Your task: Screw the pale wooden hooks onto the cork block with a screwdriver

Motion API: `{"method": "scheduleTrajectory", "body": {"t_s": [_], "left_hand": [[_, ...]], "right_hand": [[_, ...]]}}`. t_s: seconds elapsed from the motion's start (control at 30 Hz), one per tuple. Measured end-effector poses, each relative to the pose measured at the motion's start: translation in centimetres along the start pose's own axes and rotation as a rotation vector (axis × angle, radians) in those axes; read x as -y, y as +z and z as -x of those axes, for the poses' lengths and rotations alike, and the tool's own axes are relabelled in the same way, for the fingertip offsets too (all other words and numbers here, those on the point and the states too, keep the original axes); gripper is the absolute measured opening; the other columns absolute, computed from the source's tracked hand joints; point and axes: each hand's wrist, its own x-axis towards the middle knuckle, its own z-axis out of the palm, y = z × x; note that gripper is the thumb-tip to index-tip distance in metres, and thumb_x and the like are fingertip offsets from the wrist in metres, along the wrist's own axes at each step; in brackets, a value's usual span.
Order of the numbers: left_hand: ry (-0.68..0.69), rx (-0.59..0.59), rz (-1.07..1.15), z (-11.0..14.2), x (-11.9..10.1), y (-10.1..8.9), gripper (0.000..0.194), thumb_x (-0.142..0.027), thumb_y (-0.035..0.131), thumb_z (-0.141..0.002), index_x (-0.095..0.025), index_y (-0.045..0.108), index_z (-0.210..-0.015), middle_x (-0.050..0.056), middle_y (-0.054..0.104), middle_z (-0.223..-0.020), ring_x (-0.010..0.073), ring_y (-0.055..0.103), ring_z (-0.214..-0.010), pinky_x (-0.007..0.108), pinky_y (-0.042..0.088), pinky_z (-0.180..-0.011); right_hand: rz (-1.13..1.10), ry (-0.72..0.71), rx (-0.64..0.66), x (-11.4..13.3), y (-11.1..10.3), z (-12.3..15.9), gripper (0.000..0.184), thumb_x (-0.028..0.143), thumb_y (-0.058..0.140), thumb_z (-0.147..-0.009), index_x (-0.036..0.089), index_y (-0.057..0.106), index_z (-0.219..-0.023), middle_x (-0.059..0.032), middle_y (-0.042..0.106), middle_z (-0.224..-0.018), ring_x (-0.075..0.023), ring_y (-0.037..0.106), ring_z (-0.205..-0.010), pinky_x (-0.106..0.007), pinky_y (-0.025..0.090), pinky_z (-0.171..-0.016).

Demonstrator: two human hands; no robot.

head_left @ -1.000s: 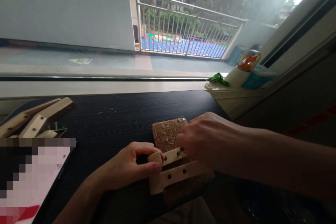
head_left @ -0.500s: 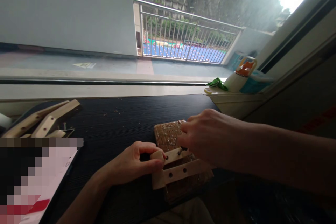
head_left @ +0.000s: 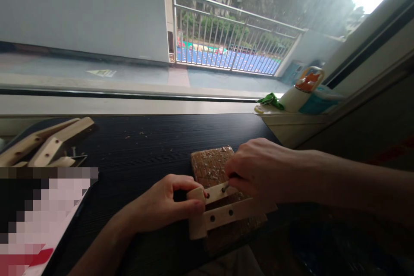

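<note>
My left hand [head_left: 158,202] is closed on the near end of a pale wooden frame [head_left: 236,211], with the thumb and fingers around its end block. Two strips with dark round holes make up the frame, which lies across a brown, rough, wrapped-looking block [head_left: 210,169]. My right hand [head_left: 254,168] pinches a thin dark shaft [head_left: 225,188], its tip at a hole in the farther strip. The fingers hide the shaft's upper part, so its kind cannot be told. Behind the right hand and wrist, the frame's far end is partly hidden.
More drilled wooden pieces [head_left: 48,146] lie at the left of the dark table [head_left: 155,138], with a few screws [head_left: 73,151] beside them. Small shavings are scattered near the back edge. A white jug [head_left: 296,95] and a green cloth [head_left: 271,101] sit on the windowsill.
My right hand has turned slightly and shifted a little right, its fingers still on the thin shaft. The left hand keeps its hold. The whole view has tilted slightly.
</note>
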Motion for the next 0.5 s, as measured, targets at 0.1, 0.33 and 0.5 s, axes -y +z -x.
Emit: {"method": "scheduleTrajectory", "body": {"t_s": [0.1,0.33,0.5], "left_hand": [[0.016,0.0,-0.019,0.0,0.0,0.0,0.031,-0.043,0.057,-0.082,-0.016,0.07,-0.088,0.0,0.065,-0.085,0.0184,0.058,-0.085,0.021,0.042,-0.073],[0.014,-0.002,-0.019,0.0,0.0,0.1,0.034,-0.045,0.055,-0.082,-0.014,0.068,-0.081,0.001,0.066,-0.085,0.0194,0.058,-0.085,0.022,0.043,-0.072],[0.01,0.007,-0.004,-0.1,0.1,0.1,0.031,-0.042,0.057,-0.082,-0.014,0.069,-0.086,0.001,0.066,-0.088,0.0201,0.058,-0.086,0.022,0.043,-0.073]], "right_hand": [[0.028,0.04,0.0,0.3,-0.3,0.1,0.022,0.021,0.051,-0.084,0.017,0.068,-0.072,-0.0049,0.066,-0.065,-0.0143,0.057,-0.057,-0.028,0.023,-0.047],[0.32,-0.253,-0.145,1.0,0.3,0.5,0.014,0.01,0.055,-0.08,0.018,0.066,-0.076,-0.0042,0.065,-0.074,-0.016,0.057,-0.063,-0.03,0.025,-0.048],[0.454,-0.461,-0.216,1.1,1.5,0.5,0.02,0.007,0.053,-0.079,0.017,0.062,-0.063,-0.0035,0.06,-0.065,-0.0174,0.054,-0.06,-0.032,0.027,-0.049]]}}
